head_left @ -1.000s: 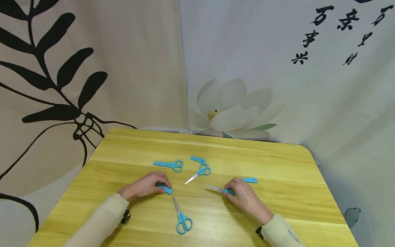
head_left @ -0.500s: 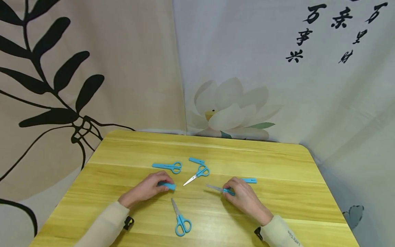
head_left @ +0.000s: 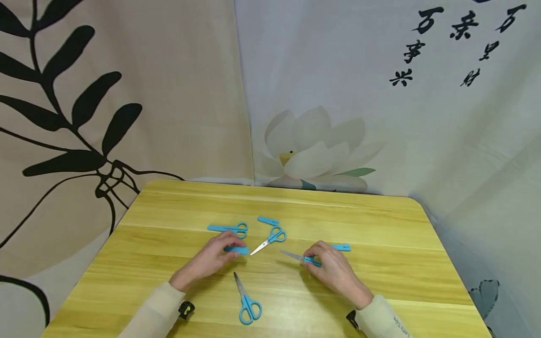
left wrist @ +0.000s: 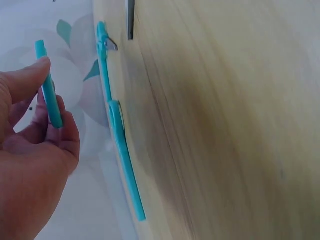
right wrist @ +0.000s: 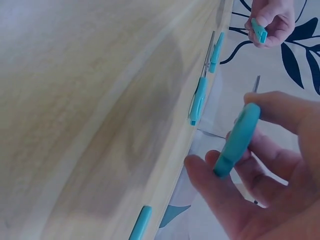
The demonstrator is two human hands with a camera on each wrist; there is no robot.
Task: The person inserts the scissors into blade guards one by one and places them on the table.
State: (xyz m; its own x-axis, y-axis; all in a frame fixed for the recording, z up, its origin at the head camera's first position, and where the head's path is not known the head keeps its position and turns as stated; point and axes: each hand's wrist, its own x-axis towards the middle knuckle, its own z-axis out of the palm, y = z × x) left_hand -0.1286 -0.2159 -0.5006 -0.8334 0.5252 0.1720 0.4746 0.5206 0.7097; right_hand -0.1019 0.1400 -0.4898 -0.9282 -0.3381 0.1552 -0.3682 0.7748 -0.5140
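In the head view my left hand [head_left: 211, 258] pinches a blue scissors sheath [head_left: 238, 250] above the table; the left wrist view shows the same sheath [left wrist: 51, 97] between thumb and fingers. My right hand [head_left: 338, 274] grips small scissors [head_left: 312, 260] by their blue handle, the bare blades pointing left towards the sheath. A gap separates sheath and blade tips. In the right wrist view the handle [right wrist: 237, 140] lies between thumb and fingers. Bare scissors [head_left: 246, 305] lie in front of the hands, and a second bare pair [head_left: 273, 236] lies between and beyond them.
Behind my left hand lies a sheathed pair of scissors [head_left: 220, 228]. One loose blue sheath [head_left: 268, 220] rests beyond the middle pair, another [head_left: 341, 247] just behind my right hand. The wooden table [head_left: 401, 263] ends at a printed curtain [head_left: 203, 94].
My left hand has moved right and slightly away from me with the sheath, now lifted and turned more level. The right hand and its scissors have hardly moved. The head view has shifted slightly.
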